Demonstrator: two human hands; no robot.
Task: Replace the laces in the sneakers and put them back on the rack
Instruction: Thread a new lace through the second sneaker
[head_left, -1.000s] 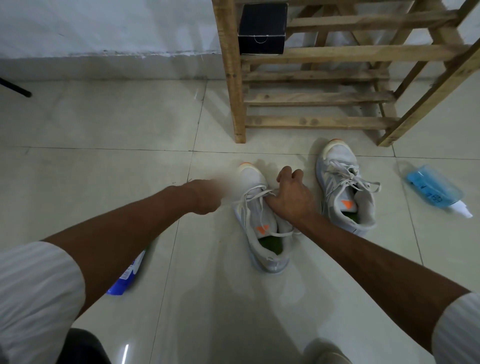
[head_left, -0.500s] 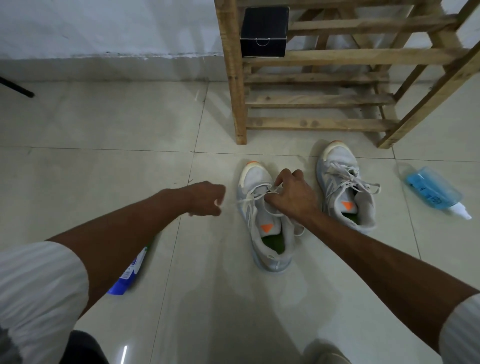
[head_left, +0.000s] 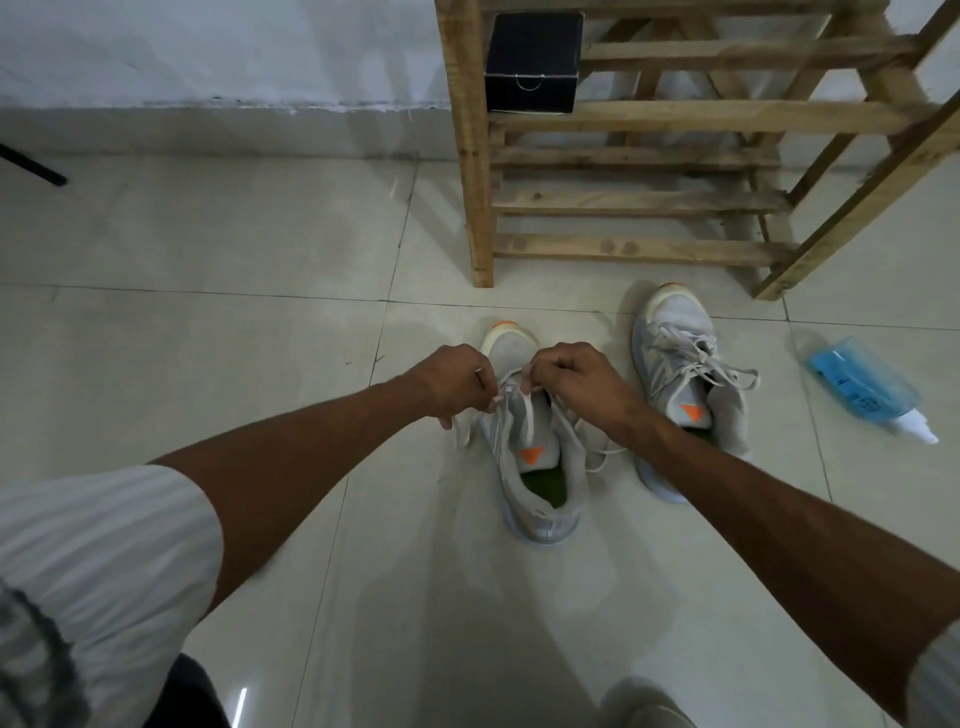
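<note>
At the far left a dark rod (head_left: 32, 167) lies on the tiled floor (head_left: 208, 322) near the wall. A white ribbed sleeve (head_left: 104, 561) fills the lower left corner, and the bare forearm reaches out from it to the left hand (head_left: 457, 383). That hand's fingers are curled and pinch one end of a white lace (head_left: 529, 422), with a loose bit hanging down beside the shoe. Just to its right stands the near sneaker (head_left: 543, 483) on the floor, toe pointing toward the rack, its orange tongue tab and green insole in view. The right hand (head_left: 577, 378) hovers over the sneaker's front, fingers curled and pinching the other part of the same lace; more lace trails out on the floor under that wrist. The two hands are almost touching above the toe. Just beside it on the right stands the second sneaker (head_left: 684, 382), laced and tied. Behind both shoes stands the wooden rack (head_left: 649, 120), with a black box (head_left: 532, 61) on its left end. Far right, a blue spray bottle (head_left: 862, 385) lies on its side on the floor.
</note>
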